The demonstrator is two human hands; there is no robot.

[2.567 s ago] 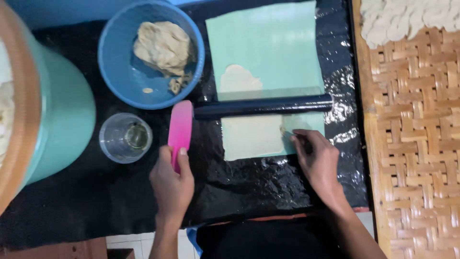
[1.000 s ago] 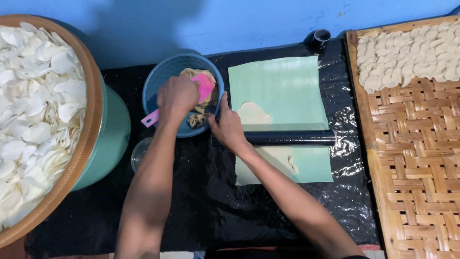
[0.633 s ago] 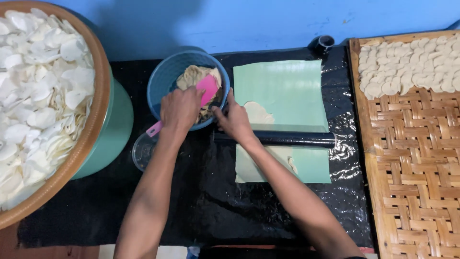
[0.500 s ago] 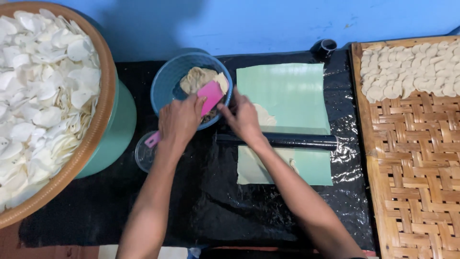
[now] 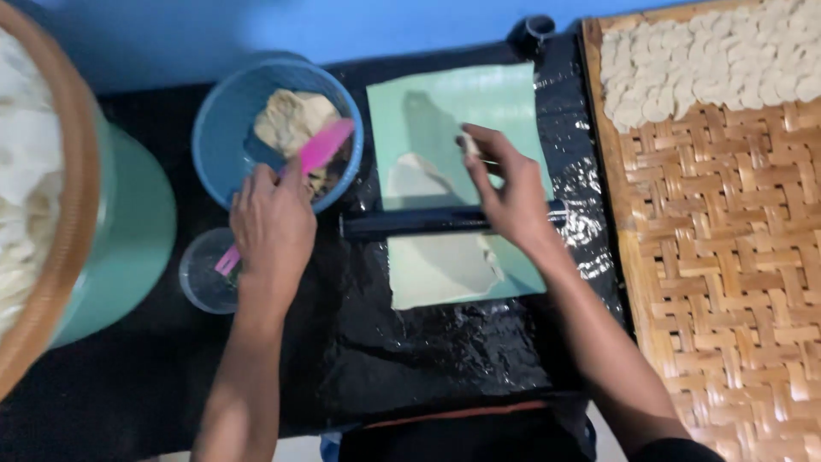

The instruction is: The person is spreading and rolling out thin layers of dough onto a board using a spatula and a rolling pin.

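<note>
Spatula (image 5: 318, 151), pink, lies diagonally, blade up-right over the blue bowl (image 5: 214, 137), gripped by the left hand (image 5: 272, 224); right hand (image 5: 511, 190) pinches a dough bit (image 5: 469, 144) above the green sheet (image 5: 453, 103)

My left hand (image 5: 272, 224) covers the middle of the pink plastic scraper (image 5: 318, 151), so only its blade and the handle tip show. The clear plastic cup (image 5: 205, 275) is partly under my wrist, its contents unreadable. My right hand (image 5: 513, 192) hides a stretch of the long black rolling pin (image 5: 402, 222), and the small pale bit between my fingertips (image 5: 469, 144) is too blurred to identify. The big round woven tray of white pieces (image 5: 38, 214) is cut off at the left edge, the flat woven bamboo mat (image 5: 727, 257) at the right
</note>
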